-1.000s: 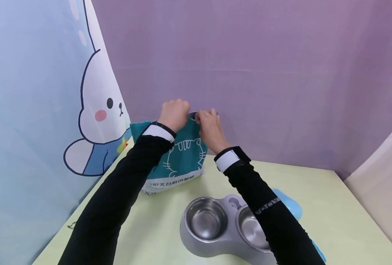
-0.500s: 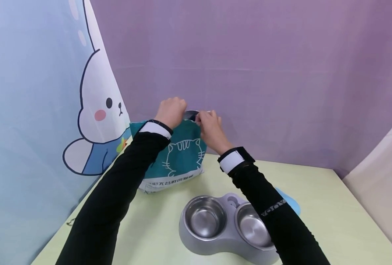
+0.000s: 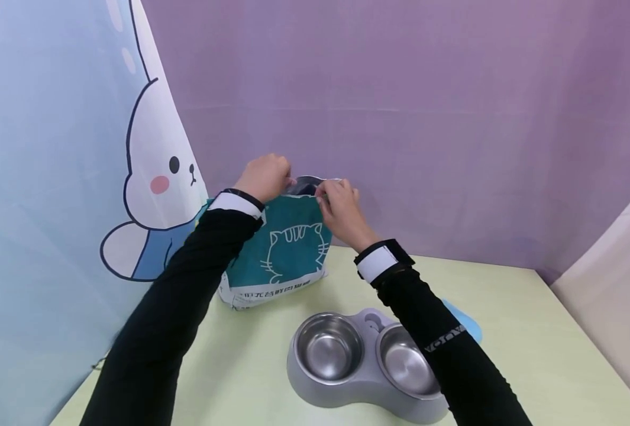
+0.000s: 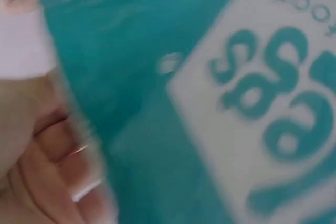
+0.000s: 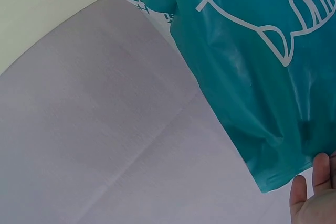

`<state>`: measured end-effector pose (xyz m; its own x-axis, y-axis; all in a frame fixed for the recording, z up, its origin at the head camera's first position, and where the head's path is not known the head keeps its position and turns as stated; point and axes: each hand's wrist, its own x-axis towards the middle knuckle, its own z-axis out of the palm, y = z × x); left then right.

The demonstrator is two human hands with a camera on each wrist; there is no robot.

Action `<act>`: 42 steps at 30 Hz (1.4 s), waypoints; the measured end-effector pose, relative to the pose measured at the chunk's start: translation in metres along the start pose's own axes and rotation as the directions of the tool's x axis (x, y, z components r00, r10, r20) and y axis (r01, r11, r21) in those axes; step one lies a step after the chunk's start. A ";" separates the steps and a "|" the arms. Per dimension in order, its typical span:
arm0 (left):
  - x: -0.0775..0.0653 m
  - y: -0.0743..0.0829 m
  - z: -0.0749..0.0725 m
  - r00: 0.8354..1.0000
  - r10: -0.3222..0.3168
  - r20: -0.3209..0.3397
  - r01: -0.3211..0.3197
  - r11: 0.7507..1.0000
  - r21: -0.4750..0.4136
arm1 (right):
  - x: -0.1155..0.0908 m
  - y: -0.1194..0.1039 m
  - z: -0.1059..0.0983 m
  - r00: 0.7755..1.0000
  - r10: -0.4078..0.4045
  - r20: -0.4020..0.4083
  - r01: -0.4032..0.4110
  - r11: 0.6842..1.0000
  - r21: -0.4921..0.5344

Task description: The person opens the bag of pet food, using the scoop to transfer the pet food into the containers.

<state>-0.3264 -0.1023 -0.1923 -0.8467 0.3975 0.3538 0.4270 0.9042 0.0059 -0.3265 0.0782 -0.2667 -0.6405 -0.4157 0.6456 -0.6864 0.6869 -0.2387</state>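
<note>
A teal and white bag of pet food (image 3: 299,251), printed with a white cat outline, stands at the back left of the table. My left hand (image 3: 265,177) pinches the left part of its top edge. Farther right along that edge, my right hand (image 3: 342,212) pinches the rim. Between the hands the bag's mouth gapes, showing a silvery lining (image 3: 305,184). Close up in the left wrist view, curled fingers (image 4: 52,166) lie at the side of the teal film. In the right wrist view, fingertips (image 5: 320,174) grip the bag's top edge near its corner.
A grey double feeder (image 3: 365,384) with two steel bowls stands in front of the bag, partly under my right forearm. A light blue object (image 3: 465,322) shows behind that sleeve. Purple cloth (image 3: 400,148) hangs behind the table, and a rabbit-print cloth (image 3: 43,177) on the left.
My left hand has moved left along the bag's top while my right hand stays near its place. The gap at the mouth has widened, baring more silvery lining.
</note>
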 end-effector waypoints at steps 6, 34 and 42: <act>-0.011 -0.006 -0.020 0.990 0.011 0.142 0.000 0.997 -0.076 | -0.003 0.002 -0.001 0.999 -0.013 -0.053 0.013 1.000 0.000; -0.005 -0.015 -0.011 0.986 0.073 -0.149 -0.053 0.989 0.140 | -0.003 0.000 -0.028 0.994 -0.022 0.108 0.028 0.998 -0.057; -0.006 -0.025 -0.012 0.982 0.048 -0.185 -0.008 0.977 0.214 | -0.004 -0.002 -0.034 0.987 -0.008 0.159 0.008 1.000 -0.001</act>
<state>-0.3278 -0.1289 -0.1838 -0.7516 0.4051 0.5206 0.3558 0.9135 -0.1971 -0.3107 0.0984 -0.2445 -0.6816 -0.5106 0.5240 -0.6913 0.6841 -0.2325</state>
